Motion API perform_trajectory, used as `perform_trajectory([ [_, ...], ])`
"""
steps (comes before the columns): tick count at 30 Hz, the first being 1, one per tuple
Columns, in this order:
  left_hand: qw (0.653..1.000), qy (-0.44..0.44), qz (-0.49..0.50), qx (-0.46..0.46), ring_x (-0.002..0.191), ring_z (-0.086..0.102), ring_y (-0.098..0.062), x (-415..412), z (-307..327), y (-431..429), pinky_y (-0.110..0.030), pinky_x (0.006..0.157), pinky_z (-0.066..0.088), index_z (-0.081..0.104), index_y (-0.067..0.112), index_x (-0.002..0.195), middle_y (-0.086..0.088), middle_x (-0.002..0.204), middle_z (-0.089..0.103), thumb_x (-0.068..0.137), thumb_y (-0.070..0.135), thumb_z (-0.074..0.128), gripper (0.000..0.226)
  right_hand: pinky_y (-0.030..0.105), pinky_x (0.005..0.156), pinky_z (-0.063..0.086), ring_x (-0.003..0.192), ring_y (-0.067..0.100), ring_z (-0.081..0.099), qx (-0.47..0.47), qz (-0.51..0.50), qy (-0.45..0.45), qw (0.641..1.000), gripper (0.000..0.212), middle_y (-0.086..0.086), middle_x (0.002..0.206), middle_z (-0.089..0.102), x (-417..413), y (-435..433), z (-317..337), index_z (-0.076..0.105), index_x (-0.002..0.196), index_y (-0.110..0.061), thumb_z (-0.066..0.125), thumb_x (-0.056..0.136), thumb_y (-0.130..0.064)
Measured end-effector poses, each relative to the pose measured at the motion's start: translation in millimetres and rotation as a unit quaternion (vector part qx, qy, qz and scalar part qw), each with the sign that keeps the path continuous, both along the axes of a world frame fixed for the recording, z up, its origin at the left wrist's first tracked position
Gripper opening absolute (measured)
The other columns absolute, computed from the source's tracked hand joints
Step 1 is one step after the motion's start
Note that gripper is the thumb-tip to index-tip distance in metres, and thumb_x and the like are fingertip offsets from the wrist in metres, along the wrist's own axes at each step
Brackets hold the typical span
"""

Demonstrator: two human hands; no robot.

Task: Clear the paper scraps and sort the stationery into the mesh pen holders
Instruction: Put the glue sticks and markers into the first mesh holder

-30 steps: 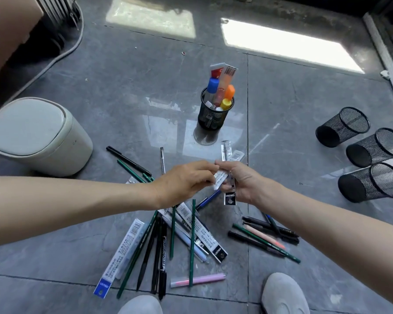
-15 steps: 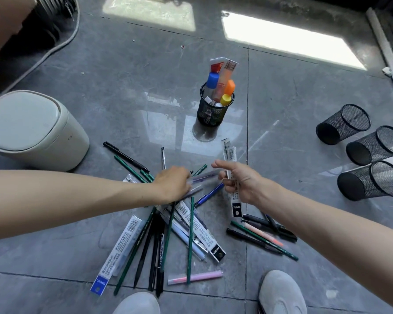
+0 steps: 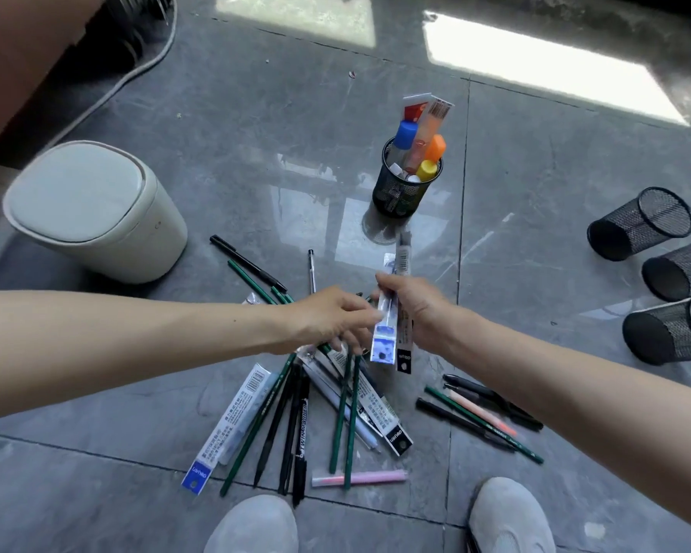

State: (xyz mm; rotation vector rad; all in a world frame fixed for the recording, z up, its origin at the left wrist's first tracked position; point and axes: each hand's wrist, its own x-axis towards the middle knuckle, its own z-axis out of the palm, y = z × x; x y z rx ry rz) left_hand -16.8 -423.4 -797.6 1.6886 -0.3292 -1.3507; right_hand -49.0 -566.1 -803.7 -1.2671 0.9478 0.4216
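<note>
A pile point(image 3: 316, 413) of pens and packets lies on the floor point(image 3: 535, 217) near the middle, just beyond the left shoe point(image 3: 252, 524) and right shoe point(image 3: 509, 516), with a smaller bunch point(image 3: 483, 417) of pens to its right. Over the pile's far end the left hand point(image 3: 328, 319) and right hand point(image 3: 419, 309) meet, with packets point(image 3: 391, 313) between them in the right hand's grip. Beyond them stands an upright holder point(image 3: 405, 189) with markers point(image 3: 419, 153) in it. The bin point(image 3: 92, 211) sits at the left with a cable point(image 3: 136, 71) behind it, and three tipped holders point(image 3: 675, 273) lie side by side at the right, well apart from the pile.
</note>
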Motion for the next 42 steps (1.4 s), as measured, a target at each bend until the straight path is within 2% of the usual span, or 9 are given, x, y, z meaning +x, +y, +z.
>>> perform_trajectory([
  [4, 0.980, -0.163, -0.101, 0.060, 0.064, 0.057, -0.015, 3, -14, 23, -0.029, 0.061, 0.044, 0.061, 0.016, 0.098, 0.001, 0.072, 0.061, 0.093, 0.021, 0.056, 0.009, 0.019, 0.038, 0.039, 0.032, 0.013, 0.046, -0.042, 0.072, 0.019, 0.996, 0.028, 0.008, 0.046, 0.055, 1, 1, -4, 0.054, 0.073, -0.003, 0.041, 0.098, -0.008],
  [7, 0.881, -0.359, -0.278, 0.134, 0.085, 0.057, -0.017, -1, -22, 33, -0.026, 0.069, 0.039, 0.064, 0.018, 0.095, 0.008, 0.081, 0.051, 0.088, 0.019, 0.059, 0.009, 0.021, 0.037, 0.027, 0.037, 0.013, 0.036, -0.167, 0.221, 0.047, 0.960, 0.018, 0.006, 0.054, 0.046, -10, -2, -9, 0.058, 0.076, -0.007, 0.052, 0.093, -0.006],
  [12, 0.795, -0.466, -0.361, 0.141, 0.091, 0.052, -0.023, -7, -31, 36, -0.029, 0.064, 0.031, 0.062, 0.016, 0.112, -0.002, 0.103, 0.047, 0.091, 0.018, 0.052, 0.023, 0.022, 0.048, 0.038, 0.057, 0.012, 0.050, -0.285, 0.430, 0.073, 0.854, 0.031, 0.000, 0.067, 0.054, -45, 3, -22, 0.049, 0.069, -0.015, 0.080, 0.073, -0.020],
  [18, 0.746, -0.533, -0.381, 0.116, 0.099, 0.046, -0.025, -8, -47, 40, -0.037, 0.067, 0.041, 0.051, 0.013, 0.106, -0.005, 0.107, 0.044, 0.083, 0.020, 0.058, 0.026, 0.033, 0.063, 0.040, 0.075, 0.022, 0.052, -0.390, 0.468, 0.024, 0.793, 0.045, 0.002, 0.079, 0.054, -73, 22, -35, 0.043, 0.081, -0.017, 0.077, 0.072, -0.044],
  [26, 0.716, -0.541, -0.430, 0.100, 0.105, 0.051, -0.023, -1, -50, 45, -0.039, 0.073, 0.045, 0.048, 0.013, 0.113, -0.004, 0.121, 0.045, 0.087, 0.027, 0.060, 0.032, 0.021, 0.045, 0.040, 0.062, 0.018, 0.053, -0.311, 0.498, 0.033, 0.809, 0.027, 0.003, 0.068, 0.053, -53, 10, -27, 0.045, 0.065, -0.015, 0.065, 0.080, -0.008],
  [29, 0.723, -0.502, -0.459, 0.123, 0.103, 0.053, -0.022, 4, -53, 41, -0.034, 0.063, 0.037, 0.050, 0.013, 0.110, -0.002, 0.121, 0.046, 0.086, 0.027, 0.061, 0.030, 0.018, 0.042, 0.041, 0.048, 0.009, 0.053, -0.179, 0.488, 0.026, 0.854, 0.021, 0.000, 0.061, 0.055, -54, -2, -16, 0.051, 0.069, -0.013, 0.065, 0.083, -0.008],
  [32, 0.740, -0.484, -0.449, 0.128, 0.104, 0.050, -0.025, 4, -54, 34, -0.034, 0.067, 0.039, 0.052, 0.012, 0.103, -0.006, 0.118, 0.047, 0.081, 0.021, 0.067, 0.029, 0.015, 0.044, 0.041, 0.042, 0.003, 0.049, -0.129, 0.401, -0.001, 0.907, 0.025, -0.006, 0.051, 0.053, -54, -8, -10, 0.057, 0.065, -0.012, 0.065, 0.088, -0.018],
  [37, 0.755, -0.468, -0.445, 0.112, 0.100, 0.048, -0.025, 4, -54, 31, -0.035, 0.073, 0.036, 0.058, 0.012, 0.101, -0.007, 0.108, 0.050, 0.076, 0.016, 0.069, 0.027, 0.023, 0.044, 0.046, 0.048, 0.018, 0.056, -0.043, 0.331, 0.033, 0.942, 0.018, 0.011, 0.062, 0.061, -52, -13, -17, 0.064, 0.095, 0.005, 0.051, 0.095, -0.008],
  [42, 0.673, -0.605, -0.424, -0.016, 0.063, 0.035, -0.016, -7, -63, 51, -0.029, 0.047, 0.029, 0.060, 0.018, 0.089, 0.002, 0.075, 0.043, 0.059, 0.000, 0.069, 0.036, 0.015, 0.039, 0.029, 0.033, 0.010, 0.036, -0.064, 0.348, 0.018, 0.935, 0.038, -0.002, 0.041, 0.048, -56, -7, -23, 0.052, 0.059, -0.011, 0.064, 0.088, -0.031],
])
